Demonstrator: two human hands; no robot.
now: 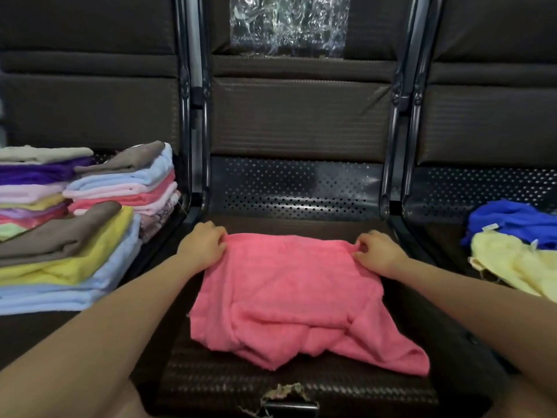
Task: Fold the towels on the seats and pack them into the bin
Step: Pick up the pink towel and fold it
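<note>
A pink towel point(286, 297) lies rumpled on the middle seat point(295, 194), its near edge bunched toward me. My left hand point(203, 241) pinches the towel's far left corner. The far right corner is pinched by my right hand point(378, 251). Both corners are held close to the seat's back part. On the left seat stand stacks of folded towels point(75, 224) in brown, yellow, light blue, pink and purple. No bin is in view.
On the right seat lie an unfolded blue towel point(512, 221) and a pale yellow towel point(521, 267). Metal armrest bars point(196, 116) divide the seats. A clear plastic sheet point(289, 25) is on the middle backrest.
</note>
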